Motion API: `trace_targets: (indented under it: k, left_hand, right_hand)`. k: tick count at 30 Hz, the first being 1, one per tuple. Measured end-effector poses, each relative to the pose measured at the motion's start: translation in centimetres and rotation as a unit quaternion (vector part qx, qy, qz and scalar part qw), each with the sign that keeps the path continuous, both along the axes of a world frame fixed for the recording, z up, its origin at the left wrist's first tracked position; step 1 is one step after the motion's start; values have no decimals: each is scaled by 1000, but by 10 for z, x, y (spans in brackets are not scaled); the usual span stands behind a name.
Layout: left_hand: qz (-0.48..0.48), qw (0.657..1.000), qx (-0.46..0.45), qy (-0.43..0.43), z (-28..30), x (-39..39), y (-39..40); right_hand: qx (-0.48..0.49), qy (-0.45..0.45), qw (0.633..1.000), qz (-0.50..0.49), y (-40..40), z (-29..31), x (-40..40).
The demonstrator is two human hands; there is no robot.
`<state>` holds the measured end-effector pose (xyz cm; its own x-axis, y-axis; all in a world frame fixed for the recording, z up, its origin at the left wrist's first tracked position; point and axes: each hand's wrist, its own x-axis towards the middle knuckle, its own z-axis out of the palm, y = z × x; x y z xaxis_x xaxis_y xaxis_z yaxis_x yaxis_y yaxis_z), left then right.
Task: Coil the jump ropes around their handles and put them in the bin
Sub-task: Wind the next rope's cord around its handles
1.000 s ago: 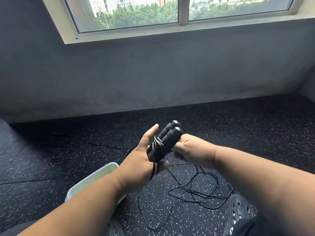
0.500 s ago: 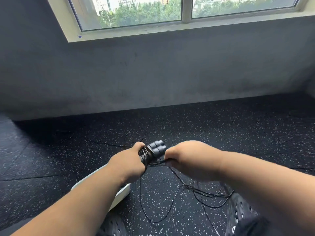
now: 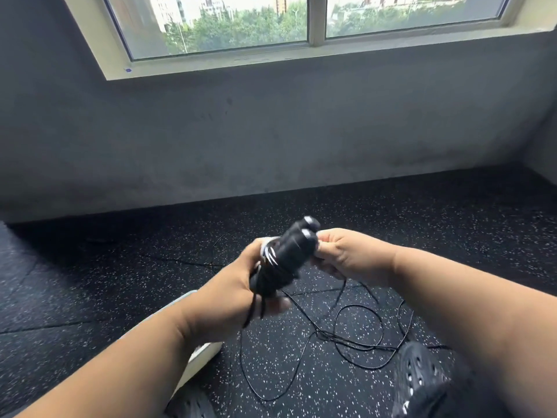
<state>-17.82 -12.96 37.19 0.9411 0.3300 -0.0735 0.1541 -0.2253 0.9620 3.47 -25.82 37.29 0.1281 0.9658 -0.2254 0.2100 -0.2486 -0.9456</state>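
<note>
Mid-coil: your left hand [image 3: 232, 294] grips the 2 black foam handles [image 3: 289, 251]; your right hand [image 3: 346, 254] pinches thin black cord [image 3: 358, 333] at their 3 o'clock. Next, wrap another turn.

No readable text, label, brand, number or sign anywhere in view, small blue dot sticker [image 3: 128, 70] on the window frame [image 3: 99, 55] too small to read, faint marks on the sill illegible
</note>
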Motion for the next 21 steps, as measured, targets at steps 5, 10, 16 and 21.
trace_targets:
  k: [5,10,16,21]
  left_hand:
    - [169,982,-79,13,-4,6,5]
    - [277,952,-107,70,-21,9,26]
    - [175,914,250,267,-30,-1,34]
    - [-99,868,367,319,-35,0,-7]
  right_hand:
    - [-31,-173,984,-7,8,-15,-15]
    - [-56,-370,924,72,5,-11,-31]
    - [11,-537,823,187,-4,0,-56]
    - [81,-496,845,180,-6,23,-40]
